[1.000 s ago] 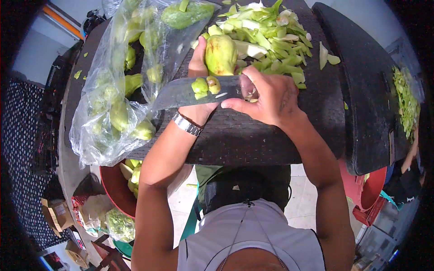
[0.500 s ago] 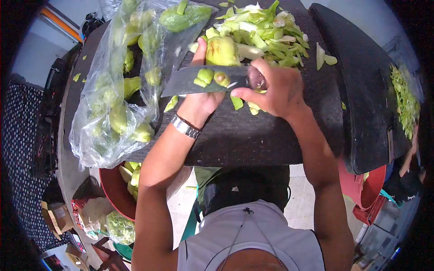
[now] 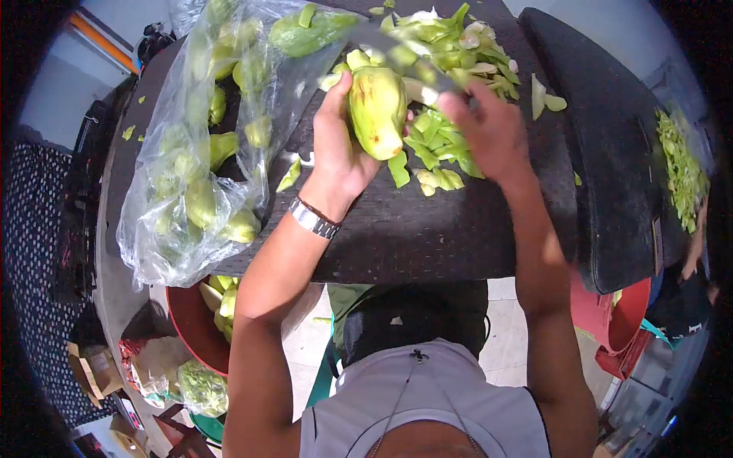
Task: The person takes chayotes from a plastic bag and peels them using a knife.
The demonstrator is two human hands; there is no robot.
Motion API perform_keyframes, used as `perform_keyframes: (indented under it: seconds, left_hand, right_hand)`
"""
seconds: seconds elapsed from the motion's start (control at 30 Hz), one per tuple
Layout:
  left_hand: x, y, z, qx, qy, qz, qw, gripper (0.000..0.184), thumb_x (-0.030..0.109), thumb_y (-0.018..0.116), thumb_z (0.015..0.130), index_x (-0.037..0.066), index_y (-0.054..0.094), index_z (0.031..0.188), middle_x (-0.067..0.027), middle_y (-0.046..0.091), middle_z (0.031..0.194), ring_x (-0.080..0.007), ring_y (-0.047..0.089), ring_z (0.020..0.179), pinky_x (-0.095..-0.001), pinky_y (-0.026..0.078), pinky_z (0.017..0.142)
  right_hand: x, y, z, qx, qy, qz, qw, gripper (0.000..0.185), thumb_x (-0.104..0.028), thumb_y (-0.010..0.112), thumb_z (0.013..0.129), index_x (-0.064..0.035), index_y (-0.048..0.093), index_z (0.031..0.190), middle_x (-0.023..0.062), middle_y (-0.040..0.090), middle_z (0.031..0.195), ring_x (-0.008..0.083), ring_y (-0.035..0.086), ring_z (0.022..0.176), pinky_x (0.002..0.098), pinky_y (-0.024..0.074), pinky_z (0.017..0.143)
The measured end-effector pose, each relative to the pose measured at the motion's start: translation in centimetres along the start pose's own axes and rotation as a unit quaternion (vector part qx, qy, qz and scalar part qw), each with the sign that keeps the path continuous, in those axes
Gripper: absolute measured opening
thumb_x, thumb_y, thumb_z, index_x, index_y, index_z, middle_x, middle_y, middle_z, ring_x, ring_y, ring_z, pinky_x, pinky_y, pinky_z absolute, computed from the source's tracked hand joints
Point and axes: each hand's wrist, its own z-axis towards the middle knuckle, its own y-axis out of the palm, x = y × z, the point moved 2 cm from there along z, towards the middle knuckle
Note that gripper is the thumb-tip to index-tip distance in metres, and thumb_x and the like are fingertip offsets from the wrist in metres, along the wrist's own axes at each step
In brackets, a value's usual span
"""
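L hand (image 3: 340,156) cups green fruit (image 3: 376,107), 12 o'clock; R hand (image 3: 492,130), blurred at 2 o'clock, holds knife (image 3: 389,40), prob. by handle. Looks mid-trim; next move needs steady L grip.

a fat, yellow-green, pear-shaped fruit (image 3: 378,111) with brown marks is near the middle, its thin end pointing to the near side. a wide, flat-bladed knife (image 3: 385,44) slants on its far side, all blurry.
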Motion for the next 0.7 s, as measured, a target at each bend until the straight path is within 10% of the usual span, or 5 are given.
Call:
perform_keyframes:
  seconds: [0.23, 0.7]
  left_hand:
    - [0.0, -1.7, 0.6, -0.043, -0.024, -0.048, 0.998, 0.057, 0.057, 0.053, 0.1, 0.005, 0.066, 0.121, -0.0141, 0.073, 0.109, -0.0296, 0.072, 0.098, -0.0457, 0.058, 0.091]
    - [-0.3, -1.1, 0.6, -0.081, -0.069, -0.099, 0.989, 0.063, 0.06, 0.054, 0.099, 0.005, 0.06, 0.129, -0.0148, 0.07, 0.115, -0.0286, 0.07, 0.101, -0.0433, 0.058, 0.091]
  right_hand:
    - [-3.9, 3.3, -3.2, -0.06, -0.211, 0.024, 0.975, 0.048, -0.044, 0.088, 0.078, -0.0067, 0.059, 0.085, 0.0012, 0.065, 0.066, 0.0188, 0.065, 0.054, 0.0338, 0.0513, 0.053]
    - [-4.0, 3.0, -3.3, -0.051, -0.248, 0.003, 0.968, 0.052, -0.046, 0.091, 0.073, -0.007, 0.059, 0.087, 0.0006, 0.064, 0.065, 0.0189, 0.066, 0.055, 0.0328, 0.0514, 0.053]
